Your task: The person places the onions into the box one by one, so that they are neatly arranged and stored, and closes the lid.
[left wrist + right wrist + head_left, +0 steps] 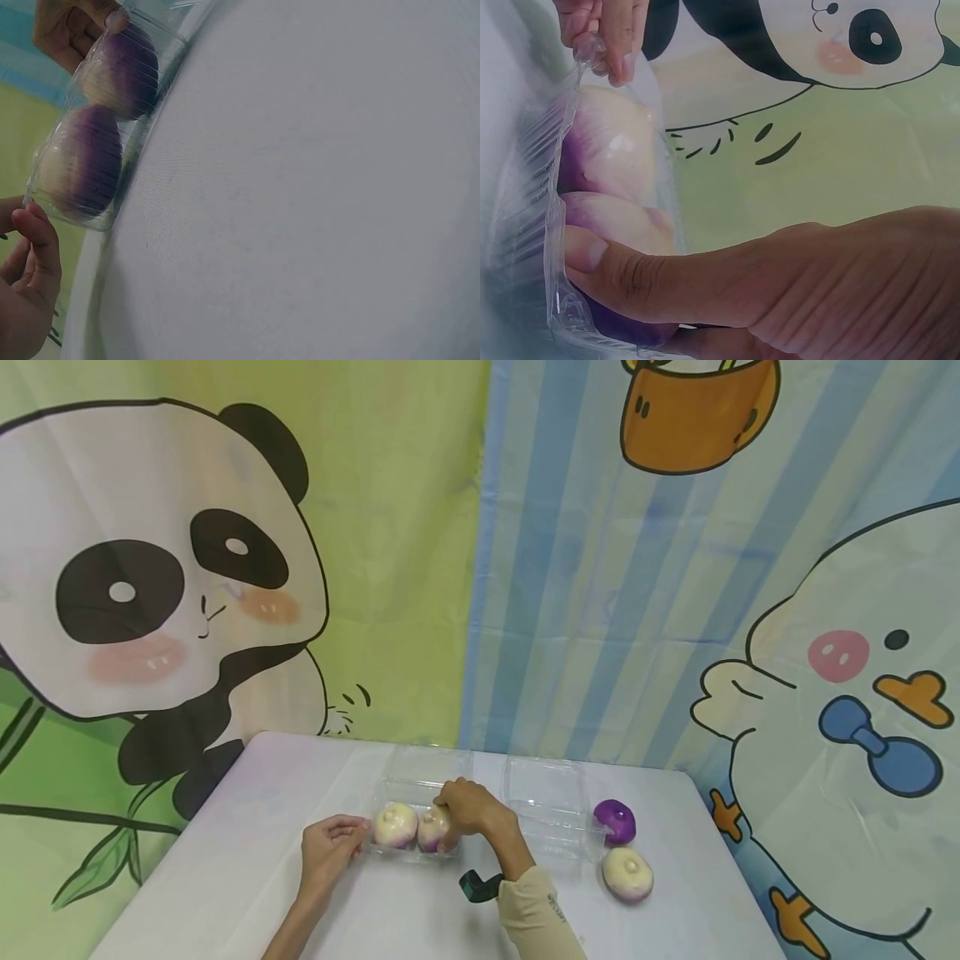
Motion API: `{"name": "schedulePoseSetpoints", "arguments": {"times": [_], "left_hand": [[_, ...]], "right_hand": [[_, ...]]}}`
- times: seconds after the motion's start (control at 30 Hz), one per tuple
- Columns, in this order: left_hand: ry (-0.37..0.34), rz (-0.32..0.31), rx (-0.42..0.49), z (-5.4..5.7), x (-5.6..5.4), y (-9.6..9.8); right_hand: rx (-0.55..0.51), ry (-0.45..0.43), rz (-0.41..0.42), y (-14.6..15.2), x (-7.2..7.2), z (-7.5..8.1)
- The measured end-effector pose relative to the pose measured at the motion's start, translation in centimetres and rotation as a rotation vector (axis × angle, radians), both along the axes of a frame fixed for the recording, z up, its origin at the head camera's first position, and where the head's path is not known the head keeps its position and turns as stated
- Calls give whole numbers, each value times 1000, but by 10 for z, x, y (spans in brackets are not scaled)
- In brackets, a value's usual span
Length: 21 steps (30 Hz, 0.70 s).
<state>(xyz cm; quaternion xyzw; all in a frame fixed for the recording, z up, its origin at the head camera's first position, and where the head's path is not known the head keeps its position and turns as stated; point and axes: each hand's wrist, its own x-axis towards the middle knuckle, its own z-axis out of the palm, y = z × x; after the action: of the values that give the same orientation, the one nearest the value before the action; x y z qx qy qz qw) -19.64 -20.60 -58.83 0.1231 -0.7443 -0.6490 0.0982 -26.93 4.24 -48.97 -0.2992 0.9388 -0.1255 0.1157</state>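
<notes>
A clear plastic clamshell box (412, 857) lies with its lid raised at the back, holding two white-and-purple turnips side by side. My left hand (330, 852) pinches the box's left corner between thumb and fingers, beside the left turnip (394, 825). From above, my right hand (472, 810) grips the right turnip (431, 829), fingers over its top and thumb at its near side. That turnip sits inside the box, partly covered by the hand. In the right wrist view, the thumb (622, 274) lies across it just inside the rim.
A second clear clamshell box (547, 785) stands spread to the right. Beside it are a deep purple round vegetable (615, 821) and a pale turnip (627, 875). The white table (420, 918) ends at a printed curtain (397, 568) behind.
</notes>
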Motion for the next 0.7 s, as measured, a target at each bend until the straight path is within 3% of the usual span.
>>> {"name": "schedulePoseSetpoints", "arguments": {"times": [0.37,0.7], "left_hand": [[-23,8,7,1,-1,1],[-20,8,8,-1,-1,0]], "right_hand": [[23,-1,-43,3,1,0],[-61,27,-55,12,7,4]]}}
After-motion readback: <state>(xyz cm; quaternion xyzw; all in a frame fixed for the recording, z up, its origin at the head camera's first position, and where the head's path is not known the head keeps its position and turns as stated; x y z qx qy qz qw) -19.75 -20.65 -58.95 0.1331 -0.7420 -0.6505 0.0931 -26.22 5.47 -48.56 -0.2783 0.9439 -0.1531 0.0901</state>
